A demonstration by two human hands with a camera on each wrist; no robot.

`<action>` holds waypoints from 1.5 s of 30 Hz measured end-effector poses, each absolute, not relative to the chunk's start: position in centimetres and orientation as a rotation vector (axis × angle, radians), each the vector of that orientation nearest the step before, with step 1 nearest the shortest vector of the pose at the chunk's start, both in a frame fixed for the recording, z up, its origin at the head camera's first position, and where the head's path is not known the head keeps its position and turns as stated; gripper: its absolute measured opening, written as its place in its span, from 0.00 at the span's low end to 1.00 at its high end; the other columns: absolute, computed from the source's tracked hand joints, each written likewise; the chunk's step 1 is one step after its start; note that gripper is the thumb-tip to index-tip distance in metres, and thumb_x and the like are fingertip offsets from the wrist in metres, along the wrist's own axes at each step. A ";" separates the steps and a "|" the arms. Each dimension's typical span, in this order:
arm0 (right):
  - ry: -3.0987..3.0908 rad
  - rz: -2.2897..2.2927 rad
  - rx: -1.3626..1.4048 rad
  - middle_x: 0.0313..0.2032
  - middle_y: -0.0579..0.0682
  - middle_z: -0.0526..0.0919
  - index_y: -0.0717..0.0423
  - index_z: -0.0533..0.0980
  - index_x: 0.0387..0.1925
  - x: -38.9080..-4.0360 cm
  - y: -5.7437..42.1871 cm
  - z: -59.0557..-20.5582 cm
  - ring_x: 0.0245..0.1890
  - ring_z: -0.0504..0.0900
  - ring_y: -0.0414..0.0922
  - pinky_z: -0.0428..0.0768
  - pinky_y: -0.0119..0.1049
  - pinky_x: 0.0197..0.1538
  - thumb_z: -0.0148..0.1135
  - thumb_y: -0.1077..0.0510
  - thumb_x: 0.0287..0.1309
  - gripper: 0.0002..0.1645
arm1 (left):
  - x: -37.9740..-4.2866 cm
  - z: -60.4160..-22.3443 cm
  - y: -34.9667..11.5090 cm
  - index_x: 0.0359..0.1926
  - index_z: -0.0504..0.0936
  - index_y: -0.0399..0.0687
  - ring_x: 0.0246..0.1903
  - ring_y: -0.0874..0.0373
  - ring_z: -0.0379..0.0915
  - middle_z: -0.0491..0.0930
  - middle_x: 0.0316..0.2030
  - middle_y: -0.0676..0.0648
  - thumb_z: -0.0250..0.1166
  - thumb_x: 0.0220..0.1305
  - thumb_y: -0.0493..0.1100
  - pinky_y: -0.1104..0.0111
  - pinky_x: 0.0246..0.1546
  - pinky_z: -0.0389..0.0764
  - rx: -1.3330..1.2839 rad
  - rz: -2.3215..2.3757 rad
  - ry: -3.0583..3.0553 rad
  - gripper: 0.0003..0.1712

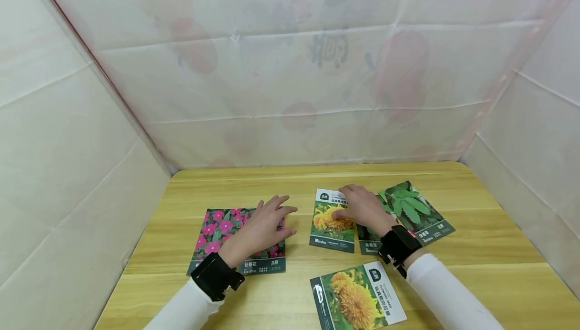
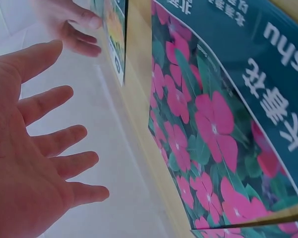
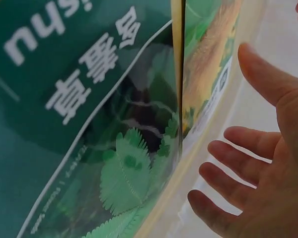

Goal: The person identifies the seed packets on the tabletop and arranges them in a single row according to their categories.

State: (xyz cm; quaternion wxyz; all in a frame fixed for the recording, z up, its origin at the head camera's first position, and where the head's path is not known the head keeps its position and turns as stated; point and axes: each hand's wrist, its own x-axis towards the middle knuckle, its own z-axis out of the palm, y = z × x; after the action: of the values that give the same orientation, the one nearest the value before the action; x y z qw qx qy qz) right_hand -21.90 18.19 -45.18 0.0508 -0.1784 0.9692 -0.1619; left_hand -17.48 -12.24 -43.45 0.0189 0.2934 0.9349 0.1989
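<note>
My left hand [image 1: 258, 229] hovers with fingers spread over the pink-flower seed packets [image 1: 222, 227], which overlap at the left of the table. In the left wrist view the left palm [image 2: 30, 163] is bare and holds nothing, with a pink-flower packet [image 2: 213, 124] beside it. My right hand [image 1: 366, 210] reaches between an upright yellow-flower seed packet [image 1: 333, 242] and two overlapping green-leaf packets [image 1: 408, 204], covering parts of both. Its fingers are extended and apart in the right wrist view, near a green-leaf packet [image 3: 124, 163], with nothing in the palm [image 3: 268, 208].
Another yellow-flower packet [image 1: 358, 297] lies turned sideways near the front of the wooden table [image 1: 254, 189]. Pale fabric walls [image 1: 272, 83] rise at the back and both sides. Each wrist wears a black strap with a camera [image 1: 399, 244].
</note>
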 end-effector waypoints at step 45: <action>2.651 -1.297 -0.478 0.51 0.54 0.84 0.58 0.78 0.62 -23.1 17.7 -41.9 0.48 0.81 0.49 0.78 0.45 0.49 0.56 0.55 0.79 0.18 | -17.9 -44.9 -9.3 0.74 0.68 0.47 0.61 0.44 0.76 0.76 0.63 0.41 0.59 0.79 0.41 0.60 0.55 0.82 0.502 1.638 2.403 0.27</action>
State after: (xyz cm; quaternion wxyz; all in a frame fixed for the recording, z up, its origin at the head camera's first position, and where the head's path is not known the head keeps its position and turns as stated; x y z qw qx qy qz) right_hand -23.05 17.70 -41.95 0.0757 -0.1592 0.8842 -0.4326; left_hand -17.89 -9.27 -44.86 0.0952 0.1695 0.8105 0.5526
